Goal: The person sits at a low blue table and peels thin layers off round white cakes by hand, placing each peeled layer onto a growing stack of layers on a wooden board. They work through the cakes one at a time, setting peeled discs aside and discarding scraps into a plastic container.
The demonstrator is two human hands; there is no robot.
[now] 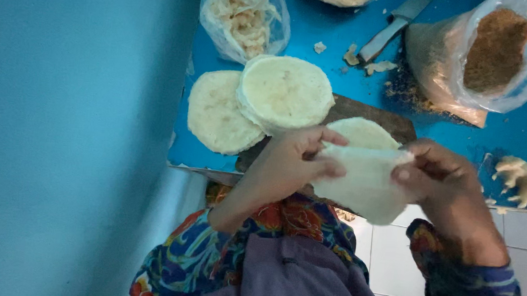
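My left hand (294, 160) and my right hand (440, 174) both grip one thin pale round flatbread sheet (367, 184), held in the air above the near edge of the blue table (323, 27). The left fingers pinch its left edge, the right fingers its upper right edge. Just behind it another pale round (365, 132) lies on a dark wooden board (372, 116). Two stacks of similar rounds sit to the left: a taller stack (286, 92) and a lower one (216, 113).
A clear bag of pale scraps (246, 15) stands at the back left. A large clear bag of brown crumbs (493, 56) lies at the back right. A knife (395, 24) rests between them. Dough bits (518, 179) lie at the right edge. A blue wall fills the left.
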